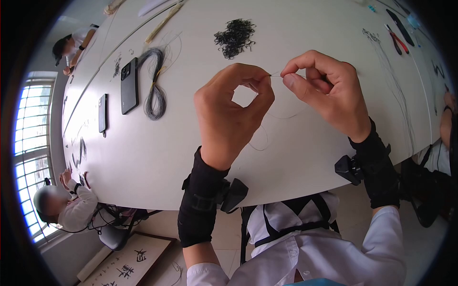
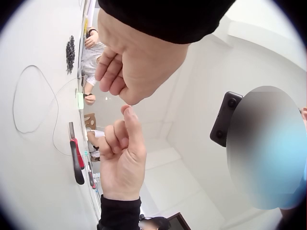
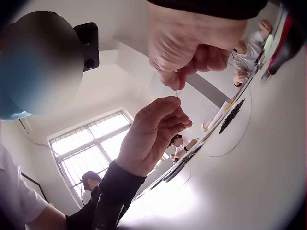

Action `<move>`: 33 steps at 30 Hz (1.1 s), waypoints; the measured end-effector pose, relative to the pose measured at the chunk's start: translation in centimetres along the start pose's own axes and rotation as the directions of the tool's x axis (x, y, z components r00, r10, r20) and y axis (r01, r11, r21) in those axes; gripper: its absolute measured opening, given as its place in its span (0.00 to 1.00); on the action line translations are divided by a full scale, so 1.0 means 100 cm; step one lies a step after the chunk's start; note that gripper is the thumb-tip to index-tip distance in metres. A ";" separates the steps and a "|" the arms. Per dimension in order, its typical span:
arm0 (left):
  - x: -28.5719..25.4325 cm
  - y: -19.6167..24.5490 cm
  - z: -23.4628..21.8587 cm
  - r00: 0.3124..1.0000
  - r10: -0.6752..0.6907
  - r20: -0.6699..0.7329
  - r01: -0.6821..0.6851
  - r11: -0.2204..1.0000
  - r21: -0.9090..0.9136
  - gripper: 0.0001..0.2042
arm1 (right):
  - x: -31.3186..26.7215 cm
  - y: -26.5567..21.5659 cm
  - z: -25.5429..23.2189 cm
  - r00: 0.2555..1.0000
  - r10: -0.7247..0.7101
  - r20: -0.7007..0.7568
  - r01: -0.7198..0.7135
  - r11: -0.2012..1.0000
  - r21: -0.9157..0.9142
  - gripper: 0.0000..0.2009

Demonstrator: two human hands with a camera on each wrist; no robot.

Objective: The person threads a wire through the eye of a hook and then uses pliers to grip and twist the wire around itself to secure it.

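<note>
Two grips (image 1: pixel 222 112) (image 1: pixel 331 90), one pinched strand (image 1: pixel 276 76), two phones (image 1: pixel 129 88) (image 1: pixel 103 113)

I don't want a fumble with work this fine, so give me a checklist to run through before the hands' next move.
1. Left hand pinching at the thread: ok.
2. Right hand pinching the thread: ok.
3. Short stretch between the hands looks straight: ok.
4. Loose line lying straight: not ok, it curves in a wide loop.
5. Any knot at the left fingertips secure: cannot tell, too small.
6. Pliers lying on the table, away from both hands: ok.
</note>
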State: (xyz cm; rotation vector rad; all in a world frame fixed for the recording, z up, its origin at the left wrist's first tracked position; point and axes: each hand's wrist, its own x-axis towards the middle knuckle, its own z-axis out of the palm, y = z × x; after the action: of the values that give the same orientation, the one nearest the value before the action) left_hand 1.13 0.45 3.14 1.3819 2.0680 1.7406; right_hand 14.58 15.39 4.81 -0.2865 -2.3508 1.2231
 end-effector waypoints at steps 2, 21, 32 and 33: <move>0.000 0.001 0.000 1.000 0.008 0.008 -0.008 1.000 0.028 0.06 | 0.000 -0.001 -0.001 1.000 0.001 0.010 -0.001 1.000 -0.006 0.06; -0.001 0.009 -0.004 0.978 -0.157 0.137 0.173 0.979 -0.109 0.05 | 0.000 0.006 0.008 0.988 0.151 0.020 -0.152 0.980 0.127 0.06; -0.001 0.005 -0.001 0.992 -0.075 0.104 0.071 0.996 0.050 0.05 | -0.001 -0.001 0.000 0.990 0.113 0.081 -0.120 0.989 0.081 0.06; -0.001 0.005 -0.001 0.991 -0.061 0.117 0.054 0.997 0.058 0.04 | -0.001 -0.001 0.000 0.991 0.113 0.077 -0.120 0.988 0.094 0.05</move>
State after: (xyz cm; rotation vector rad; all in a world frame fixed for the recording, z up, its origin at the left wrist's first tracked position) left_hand 1.42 0.27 3.49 1.3896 2.0855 1.5514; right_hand 14.64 15.34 4.86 -0.3577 -2.3538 1.4217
